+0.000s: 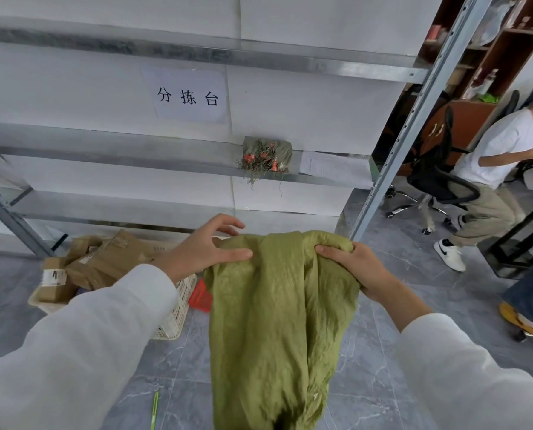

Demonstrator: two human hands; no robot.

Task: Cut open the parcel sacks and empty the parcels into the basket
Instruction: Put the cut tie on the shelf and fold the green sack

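Grey floor [367, 352]; limp sack [274, 305] bunched in right hand [355, 268], left hand [206, 249] grip wide, basket [175, 315] of parcels [110, 262] alongside.

"分拣台" on wall paper sign [187, 95]

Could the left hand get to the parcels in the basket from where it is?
Probably yes: the left hand is open, only resting on the green sack, and the parcels lie uncovered in the basket just below it.
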